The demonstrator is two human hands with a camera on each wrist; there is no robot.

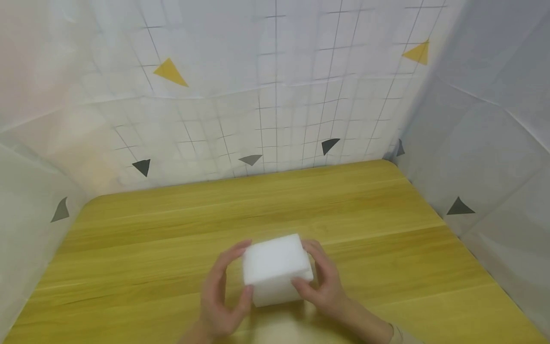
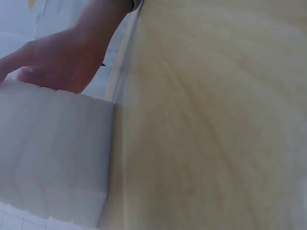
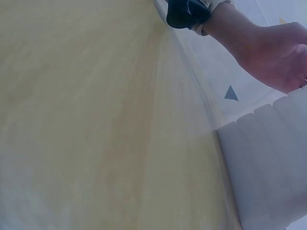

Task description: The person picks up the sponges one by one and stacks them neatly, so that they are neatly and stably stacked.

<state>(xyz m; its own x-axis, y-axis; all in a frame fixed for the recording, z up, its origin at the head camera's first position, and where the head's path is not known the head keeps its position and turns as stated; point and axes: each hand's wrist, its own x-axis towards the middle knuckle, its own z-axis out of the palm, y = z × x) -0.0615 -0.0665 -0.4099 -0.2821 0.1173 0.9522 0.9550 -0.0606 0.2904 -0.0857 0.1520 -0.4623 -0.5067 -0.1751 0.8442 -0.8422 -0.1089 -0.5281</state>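
A white block (image 1: 277, 260), which looks like foam, is held between both hands near the front of the table. My left hand (image 1: 217, 292) grips its left side, thumb at the near edge and fingertips at the far corner. On the right, my right hand (image 1: 325, 283) holds it with the thumb on the near face and fingers round the far side. In the left wrist view the block (image 2: 53, 153) shows several parallel layers with notched edges; the right wrist view shows the layered side of the block (image 3: 273, 163) too. Its far side is hidden.
The wood-grain table (image 1: 172, 224) has rounded far corners. White sheeting with a grid (image 1: 292, 110) rises behind it, and pale sheets (image 1: 481, 157) flank the sides. Yellow triangles (image 1: 171, 72) and dark triangles (image 1: 460, 207) mark the sheeting.
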